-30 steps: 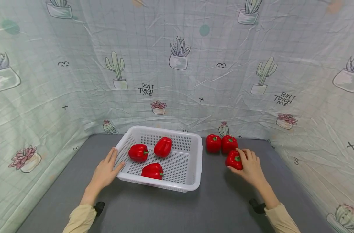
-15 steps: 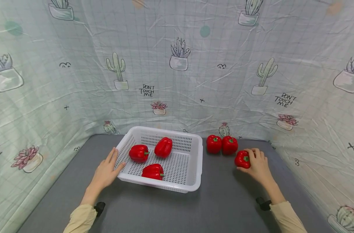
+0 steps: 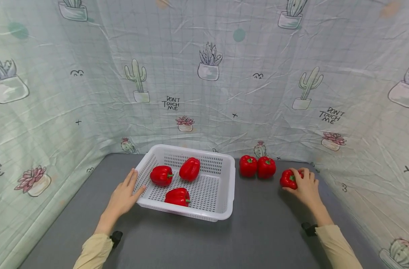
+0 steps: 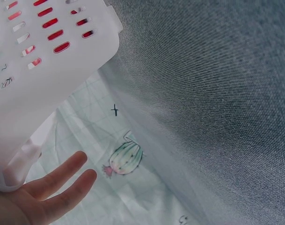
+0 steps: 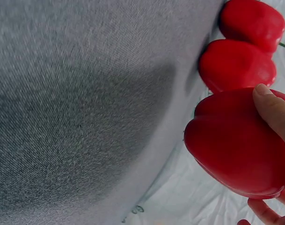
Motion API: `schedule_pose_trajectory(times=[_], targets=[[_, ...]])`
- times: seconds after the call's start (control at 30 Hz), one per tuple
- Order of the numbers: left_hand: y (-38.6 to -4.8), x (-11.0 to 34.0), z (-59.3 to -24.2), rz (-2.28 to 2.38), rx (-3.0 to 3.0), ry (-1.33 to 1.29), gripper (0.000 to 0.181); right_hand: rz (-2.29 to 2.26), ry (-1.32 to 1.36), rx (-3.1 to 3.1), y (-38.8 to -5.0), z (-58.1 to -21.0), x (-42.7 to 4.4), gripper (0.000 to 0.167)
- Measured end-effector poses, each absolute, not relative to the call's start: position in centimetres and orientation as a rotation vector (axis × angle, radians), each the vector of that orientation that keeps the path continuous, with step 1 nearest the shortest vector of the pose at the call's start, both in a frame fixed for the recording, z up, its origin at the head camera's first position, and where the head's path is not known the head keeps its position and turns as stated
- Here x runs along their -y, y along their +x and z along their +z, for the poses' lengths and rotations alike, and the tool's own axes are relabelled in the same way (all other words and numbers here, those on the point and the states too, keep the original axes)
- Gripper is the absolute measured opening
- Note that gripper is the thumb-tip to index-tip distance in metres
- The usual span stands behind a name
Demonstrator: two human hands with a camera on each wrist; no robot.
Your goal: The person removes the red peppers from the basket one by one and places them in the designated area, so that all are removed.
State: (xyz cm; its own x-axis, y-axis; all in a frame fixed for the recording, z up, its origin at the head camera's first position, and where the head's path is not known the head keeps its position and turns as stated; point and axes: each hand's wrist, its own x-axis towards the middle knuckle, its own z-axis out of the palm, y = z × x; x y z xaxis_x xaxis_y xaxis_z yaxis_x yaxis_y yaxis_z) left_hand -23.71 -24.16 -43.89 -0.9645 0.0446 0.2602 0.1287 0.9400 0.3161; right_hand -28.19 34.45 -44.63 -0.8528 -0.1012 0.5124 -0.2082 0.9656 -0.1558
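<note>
My right hand (image 3: pixel 306 189) grips a red bell pepper (image 3: pixel 287 179) at the right of the grey table. In the right wrist view, the thumb lies over the held bell pepper (image 5: pixel 238 140) and other fingers show at its far side. My left hand (image 3: pixel 122 197) rests against the left side of a white perforated plastic basket (image 3: pixel 226 194), its fingers straight. Two of that hand's fingers (image 4: pixel 62 180) stretch out beside the basket wall (image 4: pixel 39 89) in the left wrist view. Inside the basket lie three red bell peppers: left (image 3: pixel 161 175), back (image 3: pixel 190 169) and front (image 3: pixel 177 197).
Two more red bell peppers (image 3: pixel 248 166) (image 3: pixel 266 167) stand side by side right of the basket, near the table's back edge. A printed cactus cloth (image 3: pixel 204 112) hangs behind and around the grey table (image 3: pixel 191 243).
My right hand has moved rightward with the bell pepper, away from the two standing ones. My left hand and the basket have stayed in place.
</note>
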Motion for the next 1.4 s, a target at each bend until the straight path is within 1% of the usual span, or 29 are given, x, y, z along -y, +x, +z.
schedule_pose_trajectory(times=[0.23, 0.53, 1.0, 1.4], targets=[[-23.8, 24.2, -44.1, -0.483, 2.84, -0.133, 0.07, 0.271, 0.264, 2.625, -29.3, -44.6, -34.9, 0.073], [-23.8, 24.2, -44.1, -0.484, 2.85, -0.121, 0.071, 0.246, 0.198, 2.719, -31.1, -43.9, -35.0, 0.069], [-23.7, 24.1, -43.8, -0.484, 2.855, -0.121, 0.071, 0.284, 0.194, 2.797, -34.2, -43.7, -35.4, 0.069], [-23.7, 24.2, -44.0, -0.483, 2.857, -0.119, 0.071, 0.289, 0.192, 2.898, -35.6, -43.9, -35.6, 0.068]])
